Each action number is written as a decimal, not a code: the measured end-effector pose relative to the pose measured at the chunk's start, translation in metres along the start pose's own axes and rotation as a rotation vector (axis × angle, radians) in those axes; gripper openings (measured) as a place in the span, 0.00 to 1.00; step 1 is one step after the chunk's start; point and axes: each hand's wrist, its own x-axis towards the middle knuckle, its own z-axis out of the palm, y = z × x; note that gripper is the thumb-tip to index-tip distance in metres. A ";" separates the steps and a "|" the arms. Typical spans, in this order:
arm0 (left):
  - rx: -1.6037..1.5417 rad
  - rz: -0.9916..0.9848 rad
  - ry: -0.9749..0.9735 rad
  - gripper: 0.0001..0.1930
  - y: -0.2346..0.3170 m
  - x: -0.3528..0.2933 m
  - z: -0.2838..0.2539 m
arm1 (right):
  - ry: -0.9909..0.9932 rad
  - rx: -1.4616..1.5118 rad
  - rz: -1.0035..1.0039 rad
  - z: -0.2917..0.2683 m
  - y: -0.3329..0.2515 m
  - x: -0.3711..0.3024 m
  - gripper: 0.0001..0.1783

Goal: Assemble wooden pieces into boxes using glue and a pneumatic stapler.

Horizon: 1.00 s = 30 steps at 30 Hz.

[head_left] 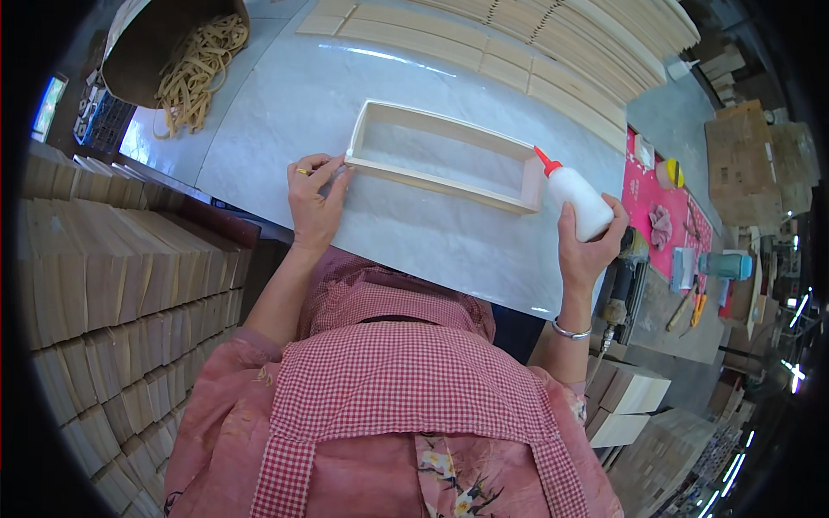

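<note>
A shallow rectangular wooden frame [442,184] of pale thin boards lies on the light marbled worktop [414,237], slightly slanted, its middle showing the worktop through it. My left hand [316,203] grips its left near corner between thumb and fingers. In my right hand [591,249] is a white squeeze bottle [580,203] with a red pointed nozzle [546,161]. The bottle tilts up to the left, with the nozzle at the top of the frame's right end board. Whether the tip touches the wood I cannot tell.
Rows of grooved wooden strips [484,52] lie along the far edge. A container of tan rubber bands [203,73] stands far left. Stacked boards [121,268] fill the left side. On the right are a red mat [643,186], orange-handled tool [698,309] and cardboard boxes [743,164].
</note>
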 end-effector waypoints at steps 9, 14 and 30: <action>0.016 -0.001 -0.017 0.15 -0.001 -0.001 0.000 | 0.005 -0.007 0.055 -0.018 0.000 -0.008 0.32; 0.021 0.008 -0.025 0.15 -0.004 -0.001 0.001 | -0.016 -0.050 0.057 -0.036 -0.006 -0.027 0.32; 0.042 0.027 0.023 0.08 -0.013 0.001 0.006 | -0.225 0.338 0.286 -0.003 -0.085 -0.061 0.33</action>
